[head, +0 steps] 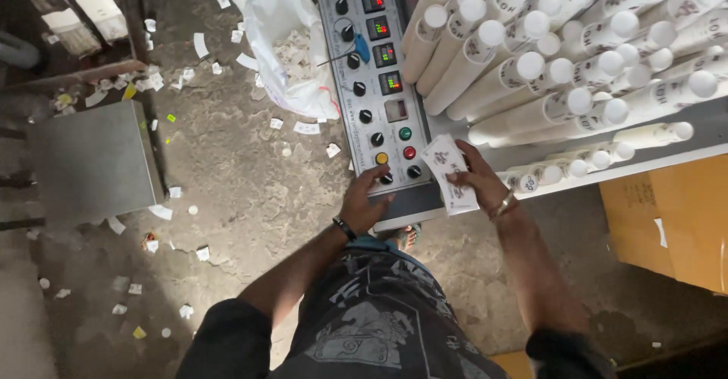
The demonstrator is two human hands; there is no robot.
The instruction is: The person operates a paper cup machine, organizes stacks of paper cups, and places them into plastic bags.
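My left hand (365, 197) rests on the lower edge of a grey control panel (379, 132), its fingertips on a black knob next to a yellow button. My right hand (476, 180) grips a small stack of white printed labels (447, 172) just right of the panel. The panel carries black knobs, green, red and yellow buttons and small red-lit displays. A pile of long white capped tubes (546, 68) lies slanted on a shelf right of the panel, close to my right hand.
A clear plastic bag of paper scraps (292, 45) leans left of the panel. A grey metal platform (95, 159) sits at left on the concrete floor (243, 189), littered with white scraps. A cardboard box (671, 220) stands at lower right.
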